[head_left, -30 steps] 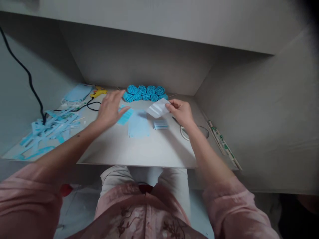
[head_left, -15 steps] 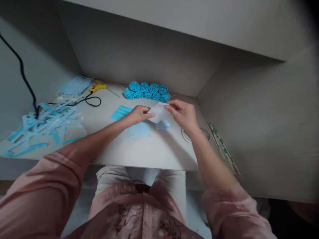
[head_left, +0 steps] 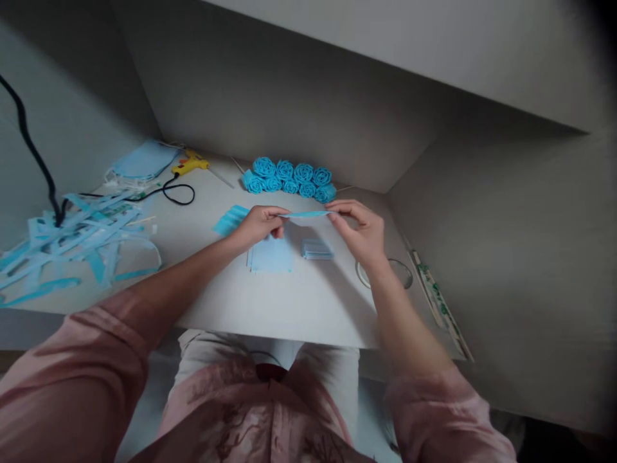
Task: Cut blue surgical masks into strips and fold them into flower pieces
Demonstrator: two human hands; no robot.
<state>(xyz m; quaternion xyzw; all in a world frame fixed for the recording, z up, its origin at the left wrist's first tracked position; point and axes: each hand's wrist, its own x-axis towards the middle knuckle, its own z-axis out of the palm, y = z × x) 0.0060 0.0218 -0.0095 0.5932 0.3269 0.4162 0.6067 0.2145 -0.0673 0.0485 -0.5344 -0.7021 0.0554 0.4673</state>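
Note:
Between my two hands a piece of blue-and-white mask fabric (head_left: 309, 216) is held level above the table, seen nearly edge-on. My left hand (head_left: 260, 226) pinches its left end, and my right hand (head_left: 359, 230) has the right end between thumb and fingers. Below lies a stack of pale blue fabric squares (head_left: 270, 256), partly under my left hand. A smaller stack of folded pieces (head_left: 317, 249) sits to its right. Bright blue fabric (head_left: 230, 220) lies behind my left wrist. Blue fabric roses (head_left: 289, 177) rest in two rows beyond my hands.
At the left are a heap of cut blue strips (head_left: 96, 238), a yellow glue gun (head_left: 190, 164) with a black cord and a pile of face masks (head_left: 144, 161). A roll of tape (head_left: 402, 273) lies by my right forearm. Thin sticks (head_left: 441, 302) line the right wall.
The fabric piece has turned from showing its white face to nearly edge-on, its blue side now showing along the top. Both hands still hold it, a little farther apart.

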